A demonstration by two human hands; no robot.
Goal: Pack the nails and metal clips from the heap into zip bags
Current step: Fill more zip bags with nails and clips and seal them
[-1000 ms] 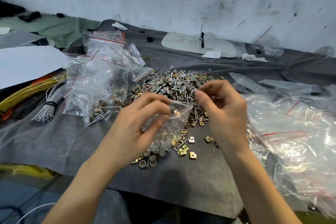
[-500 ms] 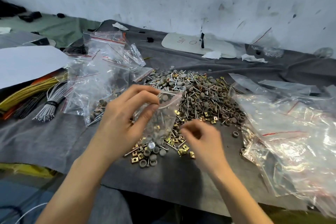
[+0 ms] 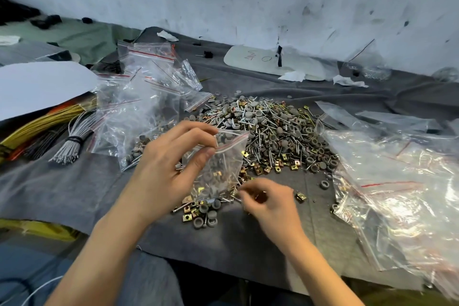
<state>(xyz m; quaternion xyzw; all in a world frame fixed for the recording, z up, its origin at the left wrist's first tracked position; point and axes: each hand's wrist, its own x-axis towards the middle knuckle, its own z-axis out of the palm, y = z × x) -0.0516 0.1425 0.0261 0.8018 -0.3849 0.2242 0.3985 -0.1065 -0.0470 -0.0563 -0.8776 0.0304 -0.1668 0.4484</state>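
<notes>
Down dropped my right hand (image 3: 268, 200) for more clips (image 3: 299, 197), its grip too blurry to tell; left hand (image 3: 171, 164) pinches the zip bag (image 3: 218, 164) open.

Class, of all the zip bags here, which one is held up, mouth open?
The zip bag pinched by the left hand over the heap's near edge; the others lie in piles on the cloth.

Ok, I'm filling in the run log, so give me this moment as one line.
left hand: grips partly filled zip bag near its mouth | right hand: fingers curled at heap near edge, grasp blurred | stage: filling
</notes>
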